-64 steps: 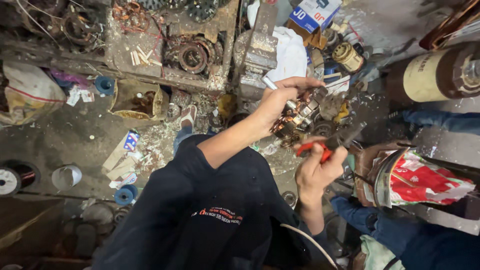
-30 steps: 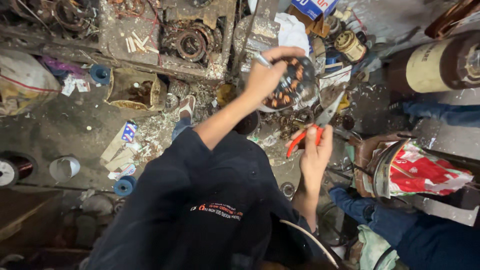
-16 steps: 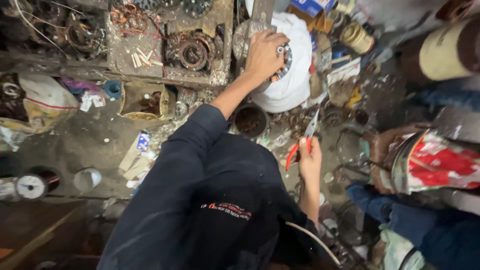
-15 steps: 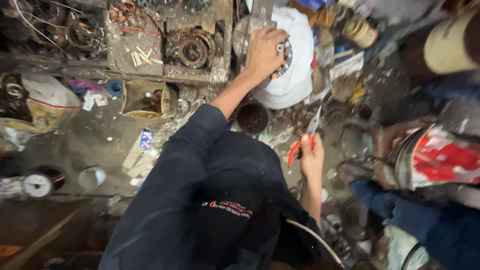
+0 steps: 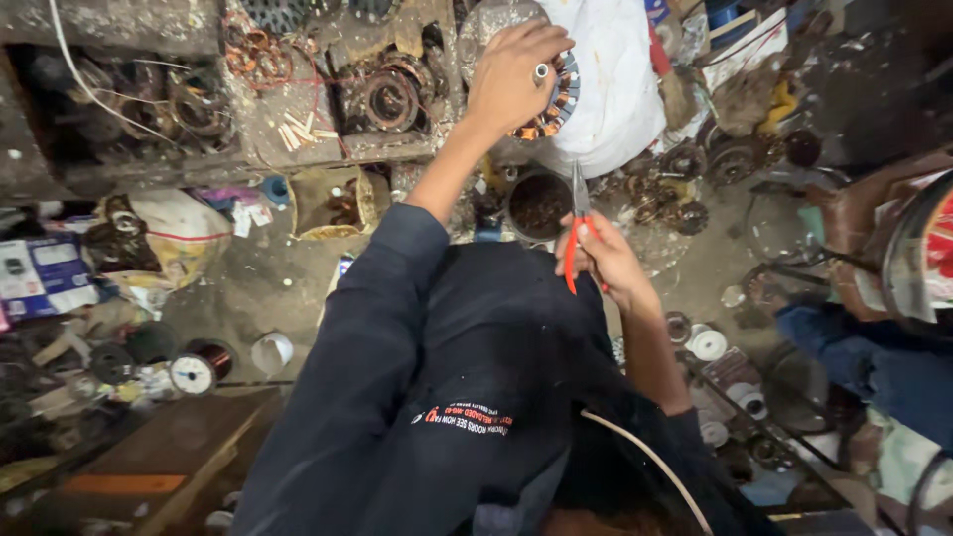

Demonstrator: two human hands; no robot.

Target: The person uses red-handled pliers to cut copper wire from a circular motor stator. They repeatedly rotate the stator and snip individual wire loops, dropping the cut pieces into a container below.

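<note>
My left hand [image 5: 516, 74] is stretched out far ahead and grips a round motor stator [image 5: 561, 99] with copper windings, holding it against a white sack [image 5: 620, 84]. A short white tube sticks up between its fingers. Closer to my body, my right hand [image 5: 611, 266] holds red-handled pliers [image 5: 574, 233] with the metal jaws pointing away from me. Both arms are in dark blue sleeves. The pliers hang just above a dark round pot [image 5: 539, 203] on the floor.
Old motor parts and a wound stator [image 5: 389, 97] lie on a dirty ledge at the top. A copper wire spool [image 5: 199, 367] and a white roll [image 5: 270, 349] sit at the left. Another person's blue-clad leg [image 5: 874, 357] and a red-and-white drum [image 5: 928, 253] are at the right.
My left hand has carried the stator away from my body and up onto the white sack. My right hand has stayed low with the pliers, their jaws now pointing ahead.
</note>
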